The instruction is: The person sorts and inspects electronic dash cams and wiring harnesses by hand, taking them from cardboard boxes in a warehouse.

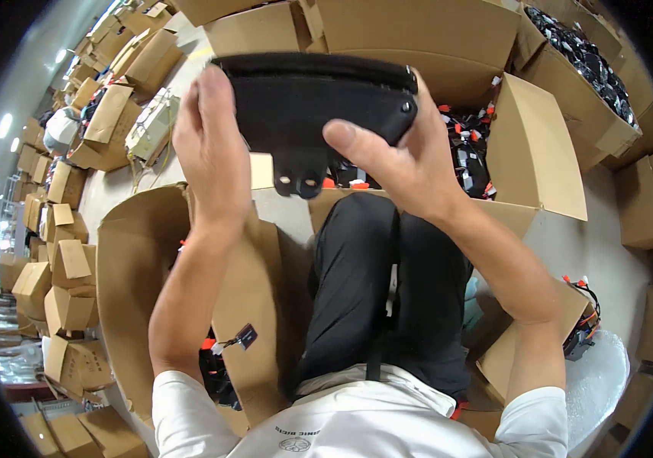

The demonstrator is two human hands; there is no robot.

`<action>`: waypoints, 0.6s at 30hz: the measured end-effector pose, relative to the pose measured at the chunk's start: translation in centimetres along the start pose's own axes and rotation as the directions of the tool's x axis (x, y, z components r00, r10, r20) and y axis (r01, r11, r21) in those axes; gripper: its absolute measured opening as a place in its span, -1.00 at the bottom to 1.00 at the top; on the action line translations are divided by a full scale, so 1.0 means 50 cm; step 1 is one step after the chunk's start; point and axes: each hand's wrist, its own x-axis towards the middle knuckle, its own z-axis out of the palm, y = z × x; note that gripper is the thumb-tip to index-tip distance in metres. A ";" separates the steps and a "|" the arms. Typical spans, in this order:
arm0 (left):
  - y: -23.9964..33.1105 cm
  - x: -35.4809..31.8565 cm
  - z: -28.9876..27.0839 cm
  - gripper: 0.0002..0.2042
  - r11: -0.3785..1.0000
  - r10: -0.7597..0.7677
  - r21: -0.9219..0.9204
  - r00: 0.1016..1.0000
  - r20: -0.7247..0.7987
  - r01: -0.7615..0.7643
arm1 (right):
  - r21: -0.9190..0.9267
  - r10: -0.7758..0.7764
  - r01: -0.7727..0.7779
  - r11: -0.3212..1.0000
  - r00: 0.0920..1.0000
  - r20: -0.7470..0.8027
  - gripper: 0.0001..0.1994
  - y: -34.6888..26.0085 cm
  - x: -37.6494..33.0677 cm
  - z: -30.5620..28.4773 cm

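Between my hands, above my lap, is a curved black casing (pixel 296 111) with a flat tab below it that has two holes. My left hand (pixel 216 153) grips its left end, with the fingers going up along the side. At the right end my right hand (pixel 410 164) holds it, thumb across the face and fingers hidden behind. Beyond the casing stands an open cardboard box (pixel 532 145) with black parts (pixel 467 145) that have red and white connectors. The casing hides part of that box.
An open cardboard box (pixel 139 282) stands at my left, with a small dark piece on a wire (pixel 245 336) over its flap. Far right, another box holds black parts (pixel 578 61). Bubble wrap (pixel 601 382) and wired parts (pixel 582 328) lie right. Stacked cartons (pixel 74 305) line the far left.
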 end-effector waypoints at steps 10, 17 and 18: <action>-0.126 -0.033 0.232 -0.68 0.896 -0.069 -0.225 0.622 0.780 0.382 | 0.193 0.330 -0.290 0.938 0.917 -0.226 -0.53 -0.065 0.140 -0.112; -0.333 -0.017 0.294 -0.81 0.956 -0.265 0.286 0.620 0.738 0.068 | -0.669 0.337 -0.375 0.642 0.921 -0.193 -0.51 0.079 0.105 -0.442; -0.373 -0.032 0.279 -0.76 0.971 -0.114 0.212 0.572 0.813 -0.107 | -0.689 0.415 -0.372 0.622 0.903 -0.112 -0.43 0.101 0.093 -0.464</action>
